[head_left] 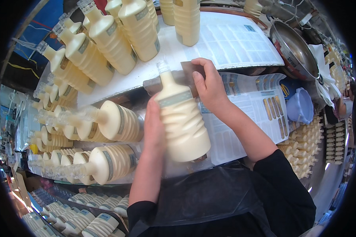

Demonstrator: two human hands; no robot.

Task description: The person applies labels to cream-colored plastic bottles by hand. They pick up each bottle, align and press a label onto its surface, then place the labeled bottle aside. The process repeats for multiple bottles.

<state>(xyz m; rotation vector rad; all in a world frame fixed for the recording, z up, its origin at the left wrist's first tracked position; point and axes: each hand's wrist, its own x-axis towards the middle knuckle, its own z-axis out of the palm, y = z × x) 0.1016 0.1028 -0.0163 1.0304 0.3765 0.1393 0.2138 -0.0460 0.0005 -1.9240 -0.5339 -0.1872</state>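
A cream-coloured bottle (182, 130) with rippled sides, a clear neck and a grey-green label band around its shoulder stands tilted in front of me. My left hand (153, 128) grips it along its left side; some fingers are hidden behind it. Close to the bottle's right shoulder, my right hand (210, 85) is closed with thumb and fingers on a thin, flat brown card (189, 73). Sheets of labels (247, 118) lie under and beside my right forearm, some labels brown and gold.
Similar bottles stand upright on the white table (146, 75) at the far left, and more lie in rows (118, 120) to my left. Another label sheet (233, 43) lies at the back. A round metal pan (294, 47) and a lilac bucket (300, 106) are at the right.
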